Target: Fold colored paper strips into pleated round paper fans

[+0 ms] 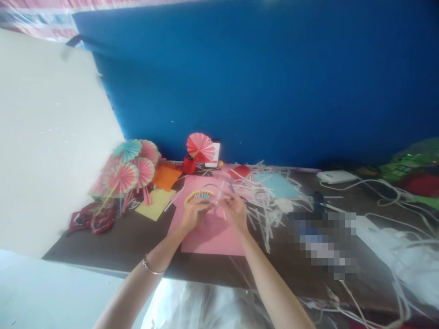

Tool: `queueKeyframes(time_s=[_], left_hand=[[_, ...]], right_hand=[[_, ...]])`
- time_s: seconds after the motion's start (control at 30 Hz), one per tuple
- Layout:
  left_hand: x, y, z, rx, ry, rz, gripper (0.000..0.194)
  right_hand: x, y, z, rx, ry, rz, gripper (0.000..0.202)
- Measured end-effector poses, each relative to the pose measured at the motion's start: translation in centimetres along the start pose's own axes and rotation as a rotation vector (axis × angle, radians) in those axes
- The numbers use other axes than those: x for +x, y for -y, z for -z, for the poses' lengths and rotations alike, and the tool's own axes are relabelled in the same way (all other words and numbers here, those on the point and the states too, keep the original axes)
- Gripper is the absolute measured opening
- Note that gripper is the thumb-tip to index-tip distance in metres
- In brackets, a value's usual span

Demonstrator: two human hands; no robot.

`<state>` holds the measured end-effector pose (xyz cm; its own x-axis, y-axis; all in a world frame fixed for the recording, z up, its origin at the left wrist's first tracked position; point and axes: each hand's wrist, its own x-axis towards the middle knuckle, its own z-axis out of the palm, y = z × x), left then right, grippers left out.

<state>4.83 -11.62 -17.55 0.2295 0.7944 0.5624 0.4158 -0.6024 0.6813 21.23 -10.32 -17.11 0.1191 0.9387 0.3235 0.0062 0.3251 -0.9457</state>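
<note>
A small pleated paper fan (200, 195), yellow at the rim and blue along its folds, spreads above my left hand (196, 212). The fingers of that hand are closed on its lower part. Close beside it, my right hand (234, 210) pinches a thin pale strip (222, 188); blur hides what the strip is made of. The fingertips of both hands almost meet over a pink paper sheet (212, 242) lying flat on the dark table.
Finished paper fans (121, 177) stand at the left, above a red patterned item (92, 218). Orange paper (166, 177) and yellow paper (155, 204) lie nearby. A pink fan (200, 147) rises by a phone (213, 155). White paper strips (265, 219) and cables (377, 192) spread rightward.
</note>
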Motion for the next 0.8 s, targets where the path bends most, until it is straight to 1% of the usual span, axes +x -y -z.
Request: queueKeyframes(time_s=[0.07, 0.17, 0.2, 0.27, 0.3, 0.33, 0.4, 0.47, 0.57, 0.67, 0.73, 0.8], left_hand=[[-0.1, -0.1, -0.1, -0.005, 0.012, -0.005, 0.02], [-0.1, -0.3, -0.3, -0.03, -0.09, 0.06, 0.019], [-0.1, -0.4, -0.3, -0.074, -0.14, 0.111, 0.025], [0.1, -0.4, -0.4, -0.221, -0.231, 0.25, 0.042], [0.2, -0.3, -0.4, -0.305, -0.253, 0.319, 0.048], [0.3, -0.1, -0.4, -0.378, -0.255, 0.377, 0.05], [0.6, 0.3, -0.3, -0.467, -0.227, 0.441, 0.046], [0.8, 0.7, -0.3, -0.505, -0.209, 0.446, 0.038], [0.8, 1.0, -0.2, -0.512, -0.234, 0.425, 0.03], [0.7, 0.9, -0.3, -0.473, -0.261, 0.413, 0.025], [0.6, 0.7, -0.2, -0.432, -0.272, 0.4, 0.024], [0.6, 0.2, 0.0, -0.362, -0.252, 0.348, 0.023]], right_hand=[[0.3, -0.3, 0.1, 0.002, -0.034, -0.085, 0.039], [0.5, -0.1, 0.4, -0.022, -0.089, -0.137, 0.039], [0.5, 0.0, 0.5, -0.026, -0.108, -0.143, 0.039], [0.5, 0.3, 0.6, -0.03, -0.135, -0.14, 0.038], [0.4, 0.4, 0.5, -0.037, -0.134, -0.133, 0.038], [0.3, 0.5, 0.5, -0.05, -0.122, -0.124, 0.037], [0.1, 0.5, 0.3, -0.077, -0.095, -0.087, 0.036], [-0.1, 0.4, 0.1, -0.09, -0.077, -0.027, 0.035], [-0.4, 0.3, 0.0, -0.128, -0.095, 0.075, 0.031], [-0.6, 0.3, 0.1, -0.212, -0.11, 0.149, 0.025], [-0.7, 0.4, 0.2, -0.264, -0.095, 0.194, 0.022], [-0.7, 0.4, 0.3, -0.308, -0.083, 0.246, 0.02]])
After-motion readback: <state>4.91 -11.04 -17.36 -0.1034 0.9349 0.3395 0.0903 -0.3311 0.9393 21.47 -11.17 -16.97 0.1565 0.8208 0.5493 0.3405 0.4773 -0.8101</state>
